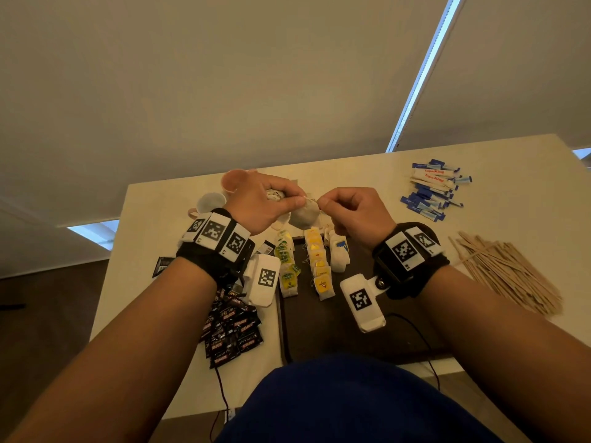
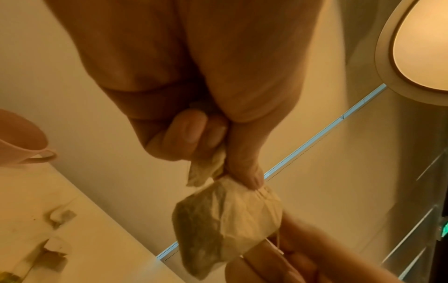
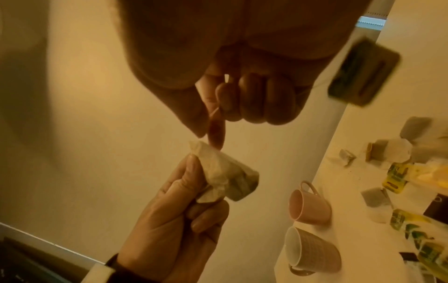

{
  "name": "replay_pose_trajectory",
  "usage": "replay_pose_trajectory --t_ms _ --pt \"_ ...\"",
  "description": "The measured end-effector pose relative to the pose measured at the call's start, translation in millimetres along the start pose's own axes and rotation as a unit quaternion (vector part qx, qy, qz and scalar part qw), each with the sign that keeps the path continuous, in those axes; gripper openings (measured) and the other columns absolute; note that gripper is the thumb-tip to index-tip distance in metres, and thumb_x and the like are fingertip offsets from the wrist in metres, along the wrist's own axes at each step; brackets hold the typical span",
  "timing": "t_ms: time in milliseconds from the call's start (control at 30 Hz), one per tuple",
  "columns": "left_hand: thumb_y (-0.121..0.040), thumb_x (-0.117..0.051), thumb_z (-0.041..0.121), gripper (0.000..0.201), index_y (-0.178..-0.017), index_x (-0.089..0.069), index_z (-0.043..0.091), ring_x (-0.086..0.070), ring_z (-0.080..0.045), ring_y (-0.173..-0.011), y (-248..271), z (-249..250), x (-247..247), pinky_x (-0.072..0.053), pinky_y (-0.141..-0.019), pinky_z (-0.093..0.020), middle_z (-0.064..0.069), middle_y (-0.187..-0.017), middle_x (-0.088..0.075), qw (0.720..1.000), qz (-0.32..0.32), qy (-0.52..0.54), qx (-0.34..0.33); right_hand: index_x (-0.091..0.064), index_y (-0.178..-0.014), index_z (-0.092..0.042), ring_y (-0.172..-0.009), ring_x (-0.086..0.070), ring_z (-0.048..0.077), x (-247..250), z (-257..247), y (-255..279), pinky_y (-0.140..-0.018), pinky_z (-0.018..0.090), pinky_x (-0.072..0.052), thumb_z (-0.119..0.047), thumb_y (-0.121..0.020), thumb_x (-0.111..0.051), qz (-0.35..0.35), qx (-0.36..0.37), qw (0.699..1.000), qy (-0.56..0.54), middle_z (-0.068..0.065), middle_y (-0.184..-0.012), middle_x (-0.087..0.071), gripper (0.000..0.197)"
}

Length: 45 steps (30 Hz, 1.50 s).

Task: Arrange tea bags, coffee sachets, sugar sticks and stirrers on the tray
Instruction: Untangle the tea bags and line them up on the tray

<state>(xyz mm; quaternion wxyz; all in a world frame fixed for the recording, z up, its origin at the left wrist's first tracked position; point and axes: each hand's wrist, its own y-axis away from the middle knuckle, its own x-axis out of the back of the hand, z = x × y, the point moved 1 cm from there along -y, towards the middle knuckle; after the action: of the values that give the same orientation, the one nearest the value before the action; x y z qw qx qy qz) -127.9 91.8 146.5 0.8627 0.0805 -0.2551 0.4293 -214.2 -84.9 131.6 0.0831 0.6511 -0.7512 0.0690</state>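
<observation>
Above the table, my left hand pinches the top of a crumpled tea bag between thumb and fingers, and more bag paper is bunched in its palm. My right hand pinches the thin string of that tea bag, fingers curled. Below them lies the dark tray, which holds three rows of tea bags: green-tagged, yellow-tagged and white. Black coffee sachets lie to the tray's left. At the right are the sugar sticks and wooden stirrers.
Two cups lie on their sides at the table's far left, a pink cup and a beige cup. Loose tea bags are scattered beyond the tray. A thin black cable crosses the tray's near right part.
</observation>
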Motion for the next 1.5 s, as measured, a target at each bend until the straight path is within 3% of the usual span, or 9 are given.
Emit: replay_pose_trajectory --t_ms 333,467,600,700,767,967,1167,1333,1500 --pt "-0.089 -0.070 0.012 0.007 -0.086 -0.075 0.017 -0.063 0.007 -0.073 3 -2 -4 -0.045 -0.069 -0.007 0.015 -0.079 -0.070 0.988 0.152 0.005 0.032 -0.067 -0.068 -0.011 -0.048 -0.034 0.010 -10 -1 -6 -0.052 0.027 -0.037 -0.011 -0.086 -0.072 0.041 0.025 0.998 0.035 -0.006 -0.049 -0.039 0.019" --pt "-0.090 -0.069 0.012 0.010 -0.095 -0.077 0.014 -0.063 0.012 -0.077 5 4 -5 -0.043 -0.071 -0.003 0.019 -0.083 -0.068 0.995 0.101 -0.019 0.001 -0.068 -0.067 -0.018 -0.050 -0.036 0.017 -12 -1 -9 -0.052 0.028 -0.034 -0.014 -0.087 -0.072 0.045 0.035 0.998 0.017 0.008 -0.052 -0.046 0.021" --pt "-0.090 -0.068 0.004 0.018 -0.106 -0.073 0.000 -0.056 0.006 -0.050 7 9 -11 -0.038 -0.053 -0.001 0.020 -0.060 -0.065 0.996 0.075 0.045 -0.006 -0.073 -0.083 -0.002 -0.054 -0.041 0.024 -12 -1 -9 -0.052 0.030 -0.036 -0.016 -0.090 -0.069 0.019 0.059 0.998 0.012 0.031 -0.065 -0.055 0.016" --pt "-0.089 -0.066 0.001 0.022 -0.110 -0.069 -0.008 -0.051 -0.002 -0.043 8 11 -9 -0.037 -0.048 -0.002 0.002 -0.072 -0.065 0.993 0.052 0.104 0.012 -0.073 -0.091 -0.003 -0.054 -0.042 0.015 -10 -2 -8 -0.051 0.023 -0.039 -0.010 -0.091 -0.065 -0.009 0.075 0.997 0.027 0.017 -0.060 -0.051 0.010" --pt "-0.090 -0.066 0.002 0.017 -0.106 -0.071 -0.003 -0.046 0.000 -0.039 8 10 -9 -0.035 -0.044 -0.008 -0.006 -0.053 -0.051 0.990 0.039 0.128 0.032 -0.072 -0.096 -0.002 -0.052 -0.043 0.008 -10 -2 -7 -0.051 0.019 -0.039 -0.008 -0.092 -0.064 -0.018 0.075 0.997 0.023 0.008 -0.060 -0.051 0.011" --pt "-0.091 -0.069 0.015 0.014 -0.098 -0.075 0.004 -0.051 -0.001 -0.042 3 0 -10 -0.035 -0.042 -0.010 0.020 -0.059 -0.063 0.979 0.131 0.124 0.096 -0.072 -0.086 -0.002 -0.046 -0.043 0.005 -12 2 -7 -0.049 0.022 -0.039 -0.012 -0.096 -0.059 -0.025 0.046 0.999 0.014 -0.010 -0.052 -0.053 0.019" --pt "-0.092 -0.069 0.022 0.006 -0.092 -0.074 0.020 -0.041 -0.006 -0.039 -2 4 -9 -0.033 -0.043 -0.019 0.011 -0.050 -0.058 0.963 0.158 0.171 0.132 -0.070 -0.081 -0.003 -0.052 -0.059 0.005 -22 14 3 -0.055 0.018 -0.047 -0.014 -0.096 -0.059 -0.092 0.010 0.996 -0.007 0.009 -0.065 -0.067 0.022" --pt "-0.091 -0.069 0.028 0.016 -0.101 -0.075 0.016 -0.036 -0.012 -0.039 -5 8 -11 -0.031 -0.044 -0.025 0.002 -0.052 -0.053 0.956 0.157 0.210 0.133 -0.071 -0.087 0.002 -0.082 -0.071 0.023 -28 28 3 -0.082 0.031 -0.057 -0.011 -0.098 -0.055 -0.127 -0.013 0.991 -0.038 0.017 -0.084 -0.073 0.023" --pt "-0.093 -0.067 0.025 0.019 -0.104 -0.074 0.011 -0.036 -0.010 -0.038 -7 10 -11 -0.031 -0.043 -0.022 0.003 -0.053 -0.054 0.949 0.139 0.251 0.130 -0.070 -0.096 0.006 -0.084 -0.069 0.013 -30 31 7 -0.076 0.021 -0.053 -0.010 -0.098 -0.054 -0.152 -0.028 0.987 -0.049 0.016 -0.092 -0.072 0.023"
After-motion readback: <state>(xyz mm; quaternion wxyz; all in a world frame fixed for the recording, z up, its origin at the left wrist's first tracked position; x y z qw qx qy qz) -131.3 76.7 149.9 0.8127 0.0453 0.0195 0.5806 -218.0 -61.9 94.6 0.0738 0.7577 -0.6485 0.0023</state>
